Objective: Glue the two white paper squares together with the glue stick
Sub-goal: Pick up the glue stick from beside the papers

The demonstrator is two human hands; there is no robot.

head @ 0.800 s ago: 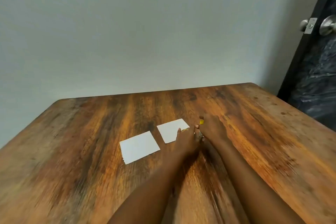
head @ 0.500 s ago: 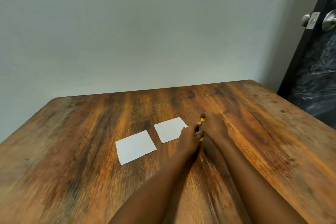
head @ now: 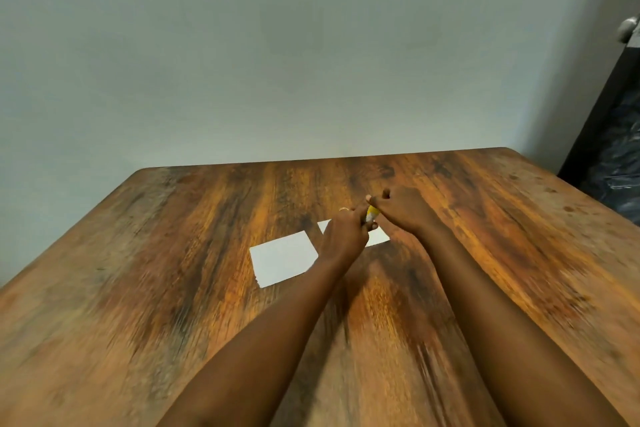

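Both my left hand point(head: 344, 236) and right hand point(head: 403, 210) pinch the glue stick point(head: 371, 213) with their fingers. They hover over the far paper square point(head: 377, 236). The near paper square point(head: 283, 258) lies just beside it, apart, with bare tabletop point(head: 138, 288) all around.

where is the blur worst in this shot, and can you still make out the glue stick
Head view: motion smear is heaviest along the near edge of the brown wooden table; the nearer white paper square stays fairly crisp; the small yellow glue stick shows only as a blurred sliver between the left hand and right hand.
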